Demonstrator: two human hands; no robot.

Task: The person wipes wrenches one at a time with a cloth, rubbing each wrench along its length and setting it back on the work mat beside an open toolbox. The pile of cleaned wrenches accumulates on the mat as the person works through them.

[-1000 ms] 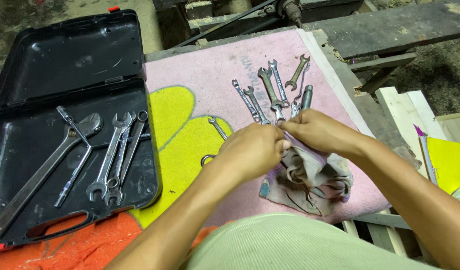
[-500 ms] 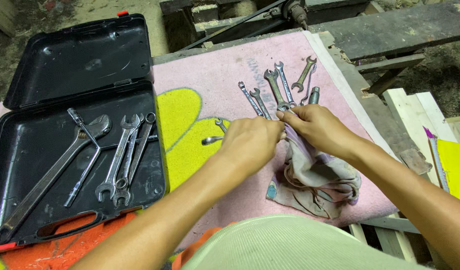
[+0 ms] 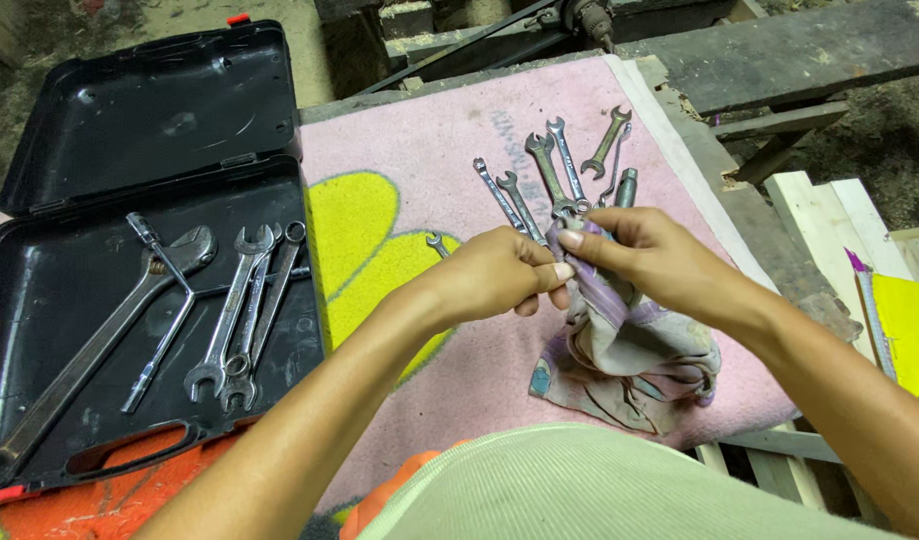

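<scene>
Above the pink mat (image 3: 450, 150), both hands were wiping a spanner (image 3: 570, 212): right hand (image 3: 650, 255) clamped it inside the rag (image 3: 630, 350), left hand (image 3: 500, 275) pinched its end. Next probably needed a firm, twisting rub.

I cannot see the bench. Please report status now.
Both hands, left hand and right hand, grip rag. Spanners lie beyond. Nothing blocks.
</scene>
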